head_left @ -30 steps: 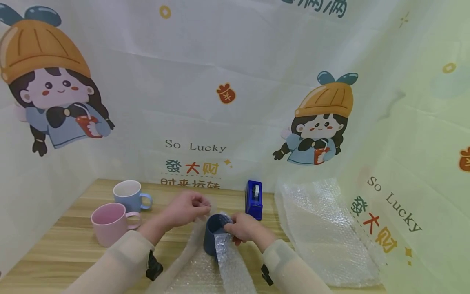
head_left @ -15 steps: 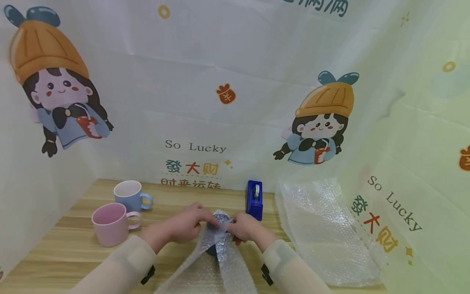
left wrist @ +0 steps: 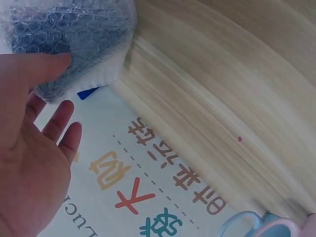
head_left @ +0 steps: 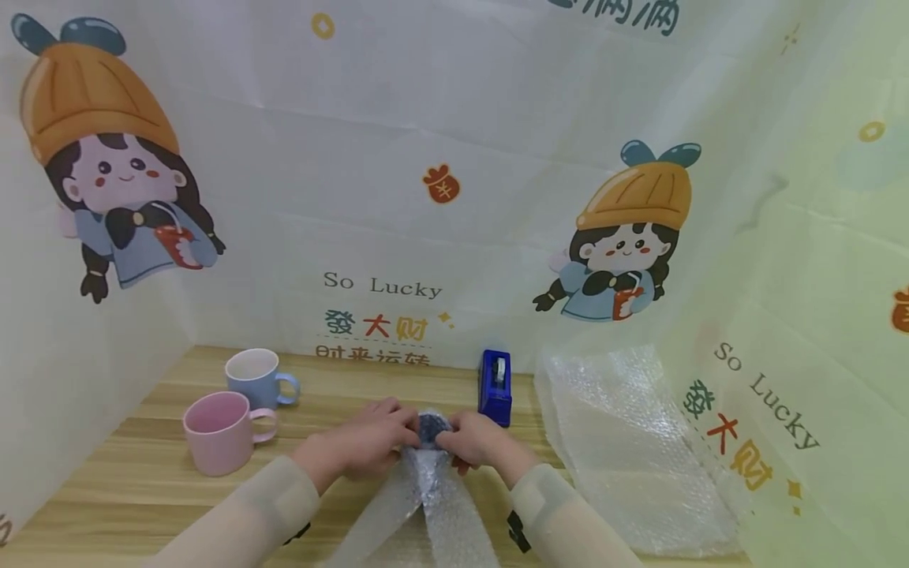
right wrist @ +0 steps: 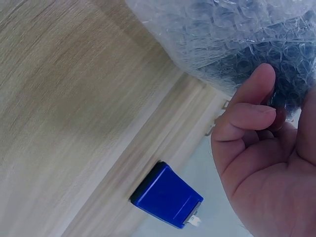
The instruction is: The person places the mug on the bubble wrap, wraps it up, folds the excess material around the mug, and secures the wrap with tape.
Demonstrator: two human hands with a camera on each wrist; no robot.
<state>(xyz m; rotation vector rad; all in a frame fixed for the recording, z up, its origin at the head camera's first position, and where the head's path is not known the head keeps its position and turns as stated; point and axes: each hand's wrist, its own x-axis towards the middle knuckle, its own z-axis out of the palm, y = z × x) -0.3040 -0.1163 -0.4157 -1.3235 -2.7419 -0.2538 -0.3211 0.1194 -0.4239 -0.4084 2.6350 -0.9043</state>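
Note:
A dark blue cup stands upright on the wooden table, with a sheet of bubble wrap folded up around its sides. Only its opening shows from above, and its handle cannot be seen. My left hand grips the wrapped cup from the left, its thumb lying on the bubbles in the left wrist view. On the other side, my right hand holds the wrap against the cup near the rim. In the right wrist view its fingers curl at the wrapped side.
At the left stand a pink mug and a light blue mug. A blue tape dispenser sits behind the right hand. Spare bubble wrap lies at the right. A printed cloth hangs behind the table.
My left hand has brought the left flap of bubble wrap up and over to the cup, then lowered to its left side. The right hand has stayed nearly in place.

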